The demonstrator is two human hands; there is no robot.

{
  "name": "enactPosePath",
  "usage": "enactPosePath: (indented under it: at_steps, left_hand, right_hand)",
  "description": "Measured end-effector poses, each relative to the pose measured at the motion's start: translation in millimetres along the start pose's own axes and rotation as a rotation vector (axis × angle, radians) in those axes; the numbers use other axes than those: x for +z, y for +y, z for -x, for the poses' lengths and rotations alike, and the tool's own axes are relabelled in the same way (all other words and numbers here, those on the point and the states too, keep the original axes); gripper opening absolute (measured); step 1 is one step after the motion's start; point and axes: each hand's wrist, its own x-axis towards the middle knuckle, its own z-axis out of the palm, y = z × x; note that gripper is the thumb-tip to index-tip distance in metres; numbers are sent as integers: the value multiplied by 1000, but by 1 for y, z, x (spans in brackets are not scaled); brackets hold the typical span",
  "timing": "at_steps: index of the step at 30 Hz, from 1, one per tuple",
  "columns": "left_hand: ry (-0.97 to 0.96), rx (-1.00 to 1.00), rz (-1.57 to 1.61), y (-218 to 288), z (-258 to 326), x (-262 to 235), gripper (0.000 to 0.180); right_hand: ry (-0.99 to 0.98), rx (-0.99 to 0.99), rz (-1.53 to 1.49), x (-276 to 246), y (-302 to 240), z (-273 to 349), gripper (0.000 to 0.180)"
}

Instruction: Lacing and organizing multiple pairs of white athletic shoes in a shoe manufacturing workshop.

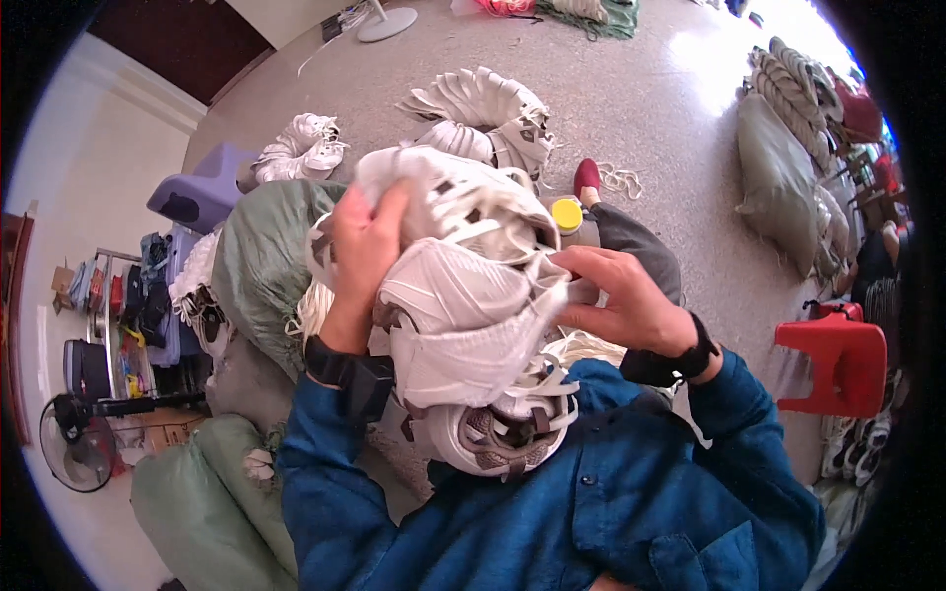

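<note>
White shoe uppers [458, 286] without visible soles are stacked in my lap, their openings and loose laces facing several ways. My left hand [367, 241] grips the topmost white shoe upper [434, 187] at its left side, thumb pressed over the material. At the right edge of the stack, my right hand [626, 295] has its thumb and fingers bent around a white shoelace [547, 268], blurred there. The lowest upper [498, 433], with brown-grey mesh at its collar, leans against my blue shirt.
More white uppers [483, 98] lie bundled on the floor ahead. Green sacks [266, 256] bulge at my left, near a purple stool [202, 182]. A red stool [833, 360] and a pale sack [778, 182] stand right. A yellow-lidded container [567, 215] sits beside my leg.
</note>
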Motion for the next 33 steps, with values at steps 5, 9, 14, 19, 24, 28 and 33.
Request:
enactPosePath:
  at_steps: [5,9,14,19,24,28,33]
  left_hand:
    - [-156,121,-156,25,-26,-7,18]
    - [-383,-43,148,30,-36,-19,33]
    - [-143,239,-618,-50,-5,-86,61]
    - [-76,185,-853,-72,82,-62,81]
    - [157,-111,-560,-84,78,-63,84]
    - [-107,-335,-297,-96,55,-78,52]
    - [-370,-634,-226,-94,42,-91,43]
  right_hand:
    - [-43,-45,314,-9,-11,-6,36]
    - [130,-6,-33,16,27,3,44]
    - [72,363,-576,13,61,23,43]
    - [163,453,-646,17,112,42,40]
    - [325,555,-676,35,159,44,30]
    - [345,674,-649,61,199,55,29]
    - [57,868,-1397,48,108,67,58]
